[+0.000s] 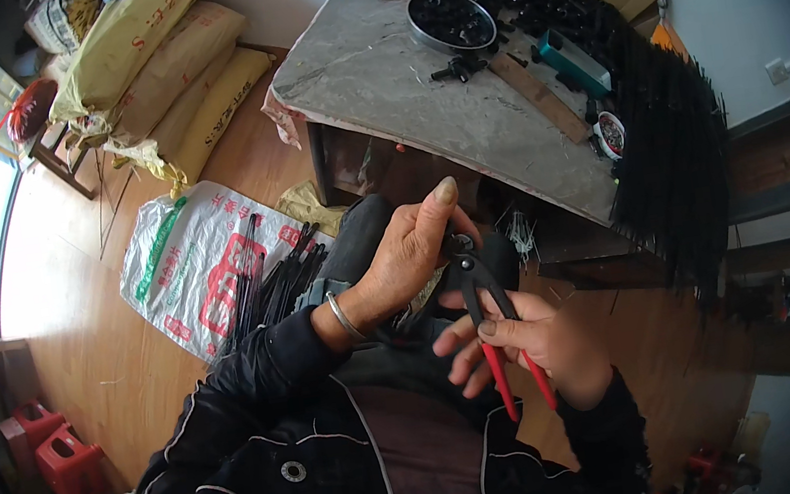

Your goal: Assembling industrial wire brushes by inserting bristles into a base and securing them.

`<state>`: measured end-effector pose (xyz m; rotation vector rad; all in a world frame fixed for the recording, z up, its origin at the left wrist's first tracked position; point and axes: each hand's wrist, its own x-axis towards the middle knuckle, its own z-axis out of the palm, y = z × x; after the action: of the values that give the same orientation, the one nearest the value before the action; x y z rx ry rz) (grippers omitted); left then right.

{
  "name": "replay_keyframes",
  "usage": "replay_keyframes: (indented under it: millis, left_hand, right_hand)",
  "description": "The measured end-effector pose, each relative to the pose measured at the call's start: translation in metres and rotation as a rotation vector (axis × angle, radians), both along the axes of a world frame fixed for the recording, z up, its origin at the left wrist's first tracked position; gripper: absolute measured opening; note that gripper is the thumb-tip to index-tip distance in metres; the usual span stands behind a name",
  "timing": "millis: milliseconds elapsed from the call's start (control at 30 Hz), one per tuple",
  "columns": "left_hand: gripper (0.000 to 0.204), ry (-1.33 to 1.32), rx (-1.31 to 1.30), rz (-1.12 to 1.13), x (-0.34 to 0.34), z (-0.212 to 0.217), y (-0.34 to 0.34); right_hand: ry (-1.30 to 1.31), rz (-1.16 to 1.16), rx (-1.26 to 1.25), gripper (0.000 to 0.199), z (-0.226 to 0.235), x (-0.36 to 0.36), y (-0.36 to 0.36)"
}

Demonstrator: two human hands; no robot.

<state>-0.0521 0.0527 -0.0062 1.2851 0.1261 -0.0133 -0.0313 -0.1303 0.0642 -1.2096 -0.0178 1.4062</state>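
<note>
My right hand (531,331) grips a pair of pincers (470,287) with black arms and red-sleeved handles. The handles are spread apart, and several of that hand's fingers stick out beside them. Just beyond the jaws, my left hand (408,250) is closed with its thumb raised. A small dark part shows between its fingers and the pincer head; what it is, I cannot make out. Both hands are above my lap, in front of the table (362,80). To the left of my knee, a bundle of thin black rods (264,286) lies on a white printed sack (181,267).
On the table are a round metal bowl (451,22) of black parts, a wooden strip (541,97), a teal box (575,63) and a small white bowl (610,134). Long black strands (673,177) hang over its right edge. Full sacks (173,71) are stacked far left; red stools (70,462) stand left.
</note>
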Motion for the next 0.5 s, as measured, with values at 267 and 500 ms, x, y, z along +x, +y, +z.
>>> replay_keyframes:
  millis: [267,500]
  left_hand:
    - [0.061,-0.083,0.087,0.045,-0.002,-0.004,-0.017]
    - [0.064,-0.004,0.086,-0.005,0.008,-0.002,-0.010]
  right_hand:
    - [-0.660,0.286,-0.428,0.018,-0.001,0.008,-0.007]
    - [-0.584,0.196,-0.324,0.024,-0.006,0.009,-0.009]
